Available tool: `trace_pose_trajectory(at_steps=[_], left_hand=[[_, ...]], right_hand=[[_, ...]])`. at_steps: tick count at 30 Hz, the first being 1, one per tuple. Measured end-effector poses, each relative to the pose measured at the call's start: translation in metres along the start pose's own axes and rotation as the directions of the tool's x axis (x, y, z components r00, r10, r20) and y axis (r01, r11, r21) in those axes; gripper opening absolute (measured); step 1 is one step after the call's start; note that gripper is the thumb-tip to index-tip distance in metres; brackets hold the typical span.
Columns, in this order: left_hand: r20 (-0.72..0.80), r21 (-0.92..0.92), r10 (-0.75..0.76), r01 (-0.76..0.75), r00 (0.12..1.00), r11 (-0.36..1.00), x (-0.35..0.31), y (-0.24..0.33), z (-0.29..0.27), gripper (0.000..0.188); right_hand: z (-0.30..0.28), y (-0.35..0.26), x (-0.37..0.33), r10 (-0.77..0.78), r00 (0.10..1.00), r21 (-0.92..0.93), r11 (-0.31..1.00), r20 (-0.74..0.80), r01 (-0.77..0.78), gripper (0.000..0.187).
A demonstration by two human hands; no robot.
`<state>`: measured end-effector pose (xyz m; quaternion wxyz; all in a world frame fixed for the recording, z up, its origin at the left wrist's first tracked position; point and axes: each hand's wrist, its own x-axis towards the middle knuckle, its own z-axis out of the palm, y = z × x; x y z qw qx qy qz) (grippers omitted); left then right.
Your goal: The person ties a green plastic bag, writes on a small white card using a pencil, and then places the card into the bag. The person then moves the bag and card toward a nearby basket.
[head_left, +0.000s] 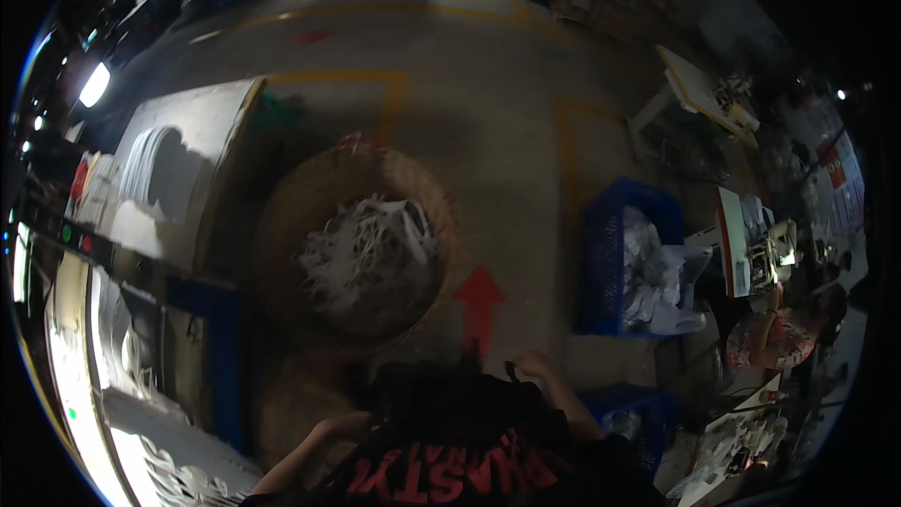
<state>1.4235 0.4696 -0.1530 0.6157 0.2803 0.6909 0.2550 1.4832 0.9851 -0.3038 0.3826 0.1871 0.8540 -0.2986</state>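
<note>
Both of my hands are in front of my waist, at the lower edge of the view. My right hand point(533, 363) is closed, and a short black strap point(511, 372) shows at its fingers. Close to my body on the other side is my left hand point(349, 425); its fingertips run into dark black cloth point(422, 390) and are hidden there. Ahead and to the left stands a large round basket point(282, 216) with a heap of white strips point(371, 253) in it. Neither hand touches the basket.
A red arrow point(480, 299) marks the floor ahead. Blue crates point(601, 253) with white pieces stand on the right, near sewing machines point(770, 258) and a seated person point(774, 343). On the left, a pale table point(155, 225) bears stacked white pieces point(150, 164).
</note>
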Motion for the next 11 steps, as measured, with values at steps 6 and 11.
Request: trace_pose_trajectory(at_steps=[6, 11], left_hand=[[-0.012, 0.154, -0.182, 0.182, 0.983, 0.971, 0.063, 0.123, -0.075, 0.049], [0.119, -0.117, -0.13, 0.144, 0.984, 0.983, 0.101, 0.17, -0.147, 0.046]], right_hand=[[-0.095, 0.079, 0.033, 0.249, 0.961, 0.177, 0.947, 0.117, -0.267, 0.043], [-0.143, 0.092, 0.105, 0.1, 0.988, 0.105, 0.988, 0.119, -0.112, 0.046]])
